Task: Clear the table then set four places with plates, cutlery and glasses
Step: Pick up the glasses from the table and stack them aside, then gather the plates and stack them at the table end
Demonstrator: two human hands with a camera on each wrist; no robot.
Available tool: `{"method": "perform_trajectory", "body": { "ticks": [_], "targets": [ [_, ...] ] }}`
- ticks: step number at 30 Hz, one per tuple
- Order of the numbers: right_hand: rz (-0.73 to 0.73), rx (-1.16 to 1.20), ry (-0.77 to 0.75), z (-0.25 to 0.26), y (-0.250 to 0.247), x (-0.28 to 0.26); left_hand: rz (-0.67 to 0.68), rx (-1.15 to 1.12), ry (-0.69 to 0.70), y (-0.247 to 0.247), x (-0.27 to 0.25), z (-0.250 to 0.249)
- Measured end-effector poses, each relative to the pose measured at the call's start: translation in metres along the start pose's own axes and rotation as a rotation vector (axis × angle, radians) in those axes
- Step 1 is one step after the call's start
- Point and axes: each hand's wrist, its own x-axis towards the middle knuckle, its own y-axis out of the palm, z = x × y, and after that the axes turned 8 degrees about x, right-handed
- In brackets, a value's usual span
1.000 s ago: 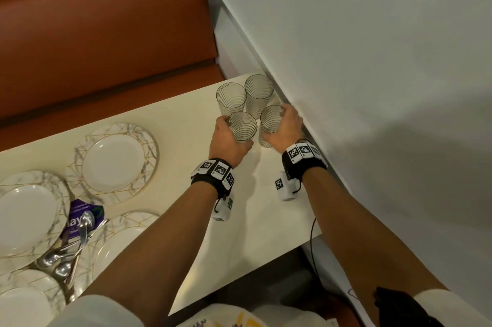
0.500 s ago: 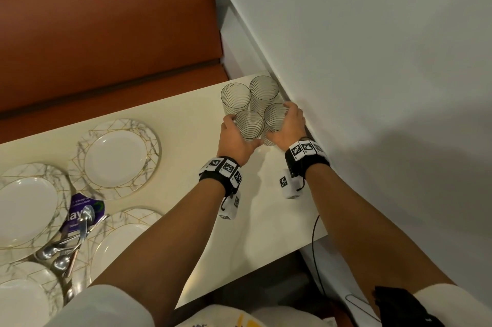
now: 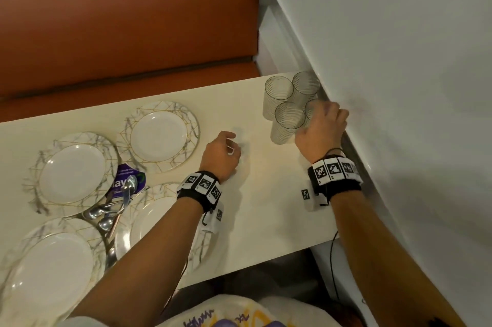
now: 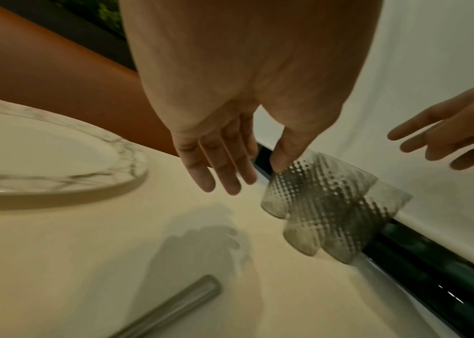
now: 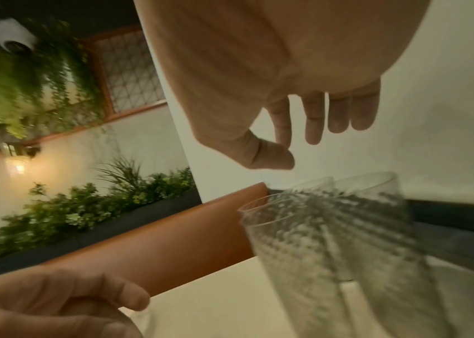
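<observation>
We see four ribbed glasses [image 3: 290,105] standing upright, mouths up, packed rim to rim in a tight cluster at the far corner of the cream table [image 3: 266,207], hard against the white wall [image 3: 399,60]. Our right hand [image 3: 320,128] is the nearer one: it hovers just on the near, wall side of the cluster, over the glass closest to the wall. From the right wrist view its fingers [image 5: 314,121] hang loose and straight above the rims, thumb apart, gripping nothing; we cannot tell whether a fingertip brushes glass. Our left hand [image 3: 221,156] sits well apart from the glasses, on the side away from the wall, between the cluster and the nearest plate [image 3: 159,137]. Its fingers [image 4: 218,164] are extended and relaxed over bare tabletop, holding nothing.

Away from the glasses and the wall, four marbled plates are grouped together, with a bundle of spoons [image 3: 111,209] and a purple packet [image 3: 127,180] lying among them. None of the glasses stands beside a plate.

We judge that the places are not yet set. The glasses lie forward of the right hand, their long axes vertical, so a side-on wrap around the nearest one suits best. Tight packing risks knocking a neighbour.
</observation>
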Motion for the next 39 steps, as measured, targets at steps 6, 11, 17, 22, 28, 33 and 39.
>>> {"method": "perform_trajectory", "body": {
  "ticks": [6,11,17,22,28,33,39],
  "targets": [
    [0.133,0.293,-0.164,0.068,0.059,-0.062,-0.059,-0.041,-0.041,-0.062,-0.047,0.085],
    [0.446,0.368,-0.103,0.119,0.119,-0.128,-0.082,-0.056,-0.166,-0.111,-0.090,0.162],
    [0.534,0.267,0.044,0.148,0.174,-0.185,-0.101,-0.038,-0.266,-0.158,-0.136,0.234],
    [0.472,0.139,0.068,0.145,0.188,-0.203,-0.096,-0.044,-0.280,-0.177,-0.156,0.263],
    [0.499,0.088,0.029,0.135,0.194,-0.200,-0.082,-0.091,-0.300,-0.179,-0.160,0.272],
    [0.515,0.031,0.029,0.133,0.195,-0.196,-0.073,-0.108,-0.297,-0.178,-0.161,0.273],
    [0.482,0.224,0.084,0.138,0.201,-0.185,-0.069,-0.111,-0.322,-0.181,-0.163,0.273]
  ]
}}
